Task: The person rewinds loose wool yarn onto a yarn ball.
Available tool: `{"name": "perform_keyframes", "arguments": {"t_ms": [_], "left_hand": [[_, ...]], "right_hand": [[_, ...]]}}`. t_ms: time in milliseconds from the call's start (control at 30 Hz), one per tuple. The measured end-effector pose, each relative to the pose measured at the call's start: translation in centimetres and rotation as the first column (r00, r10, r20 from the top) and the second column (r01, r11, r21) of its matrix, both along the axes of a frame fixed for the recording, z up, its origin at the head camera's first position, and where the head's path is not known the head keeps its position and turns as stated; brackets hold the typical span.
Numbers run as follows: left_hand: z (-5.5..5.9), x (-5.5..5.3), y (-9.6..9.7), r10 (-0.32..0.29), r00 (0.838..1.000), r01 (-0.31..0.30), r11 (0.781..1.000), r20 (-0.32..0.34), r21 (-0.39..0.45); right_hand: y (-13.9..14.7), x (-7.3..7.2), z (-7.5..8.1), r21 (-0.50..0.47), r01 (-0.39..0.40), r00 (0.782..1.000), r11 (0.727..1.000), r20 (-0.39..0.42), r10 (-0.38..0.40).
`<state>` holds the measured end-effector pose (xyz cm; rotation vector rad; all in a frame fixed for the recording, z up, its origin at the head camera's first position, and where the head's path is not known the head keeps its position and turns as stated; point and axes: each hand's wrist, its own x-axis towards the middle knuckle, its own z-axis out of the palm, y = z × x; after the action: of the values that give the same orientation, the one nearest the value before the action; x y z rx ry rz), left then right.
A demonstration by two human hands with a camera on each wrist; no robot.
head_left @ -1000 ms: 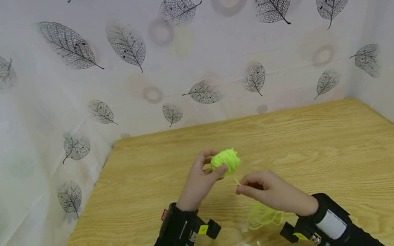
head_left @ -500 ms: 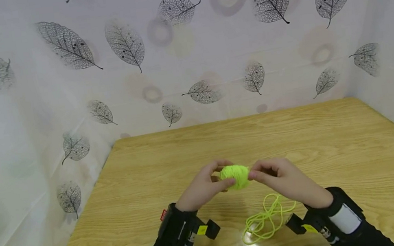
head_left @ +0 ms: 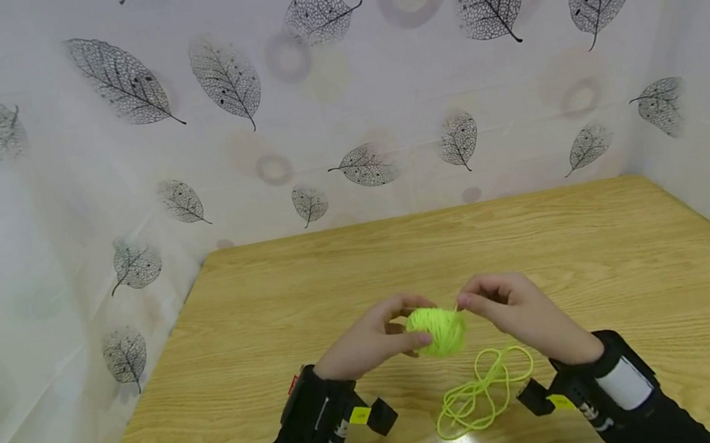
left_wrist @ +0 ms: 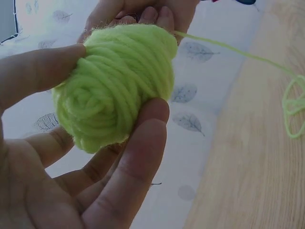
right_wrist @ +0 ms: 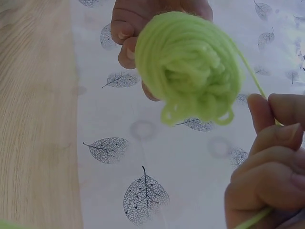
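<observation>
A small ball of neon yellow-green yarn (head_left: 440, 331) is held above the table in my left hand (head_left: 369, 334), fingers and thumb curled around its end. In the left wrist view the wound strands of the yarn ball (left_wrist: 119, 81) show clearly. Just to the right, my right hand (head_left: 526, 315) pinches the yarn strand (right_wrist: 250, 71) between thumb and forefinger; the strand runs taut to the ball. Small loops stick out at the ball's end in the right wrist view. Below the hands, a loose tangle of the same yarn (head_left: 476, 395) lies on the table.
The wooden table (head_left: 283, 282) stretches out on all sides of the hands. A pale cloth with leaf prints (head_left: 378, 85) hangs behind it and along both sides. Black wrist mounts with cameras (head_left: 382, 416) sit on both forearms.
The yarn ball has moved right and down, and turned in my left hand. My right hand has risen from below the ball to its upper right. The loose yarn now lies spread on the table.
</observation>
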<state>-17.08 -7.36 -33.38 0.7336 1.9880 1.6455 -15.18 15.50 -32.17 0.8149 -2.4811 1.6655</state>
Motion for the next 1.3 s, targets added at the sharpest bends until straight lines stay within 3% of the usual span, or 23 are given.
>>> {"name": "perform_keyframes", "arguments": {"t_ms": [400, 600, 833, 1033, 1133, 1300], "left_hand": [[0.6, 0.4, -0.3, -0.089, 0.996, 0.089, 0.996, -0.007, -0.017], [0.8, 0.4, -0.8, -0.142, 0.989, 0.138, 0.986, 0.045, 0.091], [0.8, 0.2, -1.4, -0.156, 0.986, 0.138, 0.96, 0.056, 0.244], [0.9, 0.2, -1.5, -0.118, 0.986, 0.064, 0.923, 0.12, 0.38], [1.2, 0.3, -1.4, -0.053, 0.986, -0.019, 0.904, 0.157, 0.428], [1.6, 0.3, -1.2, 0.08, 0.977, -0.163, 0.877, 0.197, 0.452]], "right_hand": [[0.2, -0.8, -0.8, -0.093, -0.045, 0.992, 0.995, 0.116, 0.056], [0.3, -1.3, -1.2, -0.114, -0.047, 0.986, 0.992, 0.156, 0.065], [0.3, -1.7, -1.8, -0.132, -0.067, 0.982, 0.989, 0.168, 0.089], [-0.1, -1.8, -2.2, -0.122, -0.102, 0.974, 0.987, 0.188, 0.123], [-0.4, -1.8, -2.4, -0.073, -0.084, 0.975, 0.994, 0.199, 0.097], [-1.1, -1.8, -3.0, 0.039, -0.065, 0.988, 0.997, 0.145, 0.059]]}}
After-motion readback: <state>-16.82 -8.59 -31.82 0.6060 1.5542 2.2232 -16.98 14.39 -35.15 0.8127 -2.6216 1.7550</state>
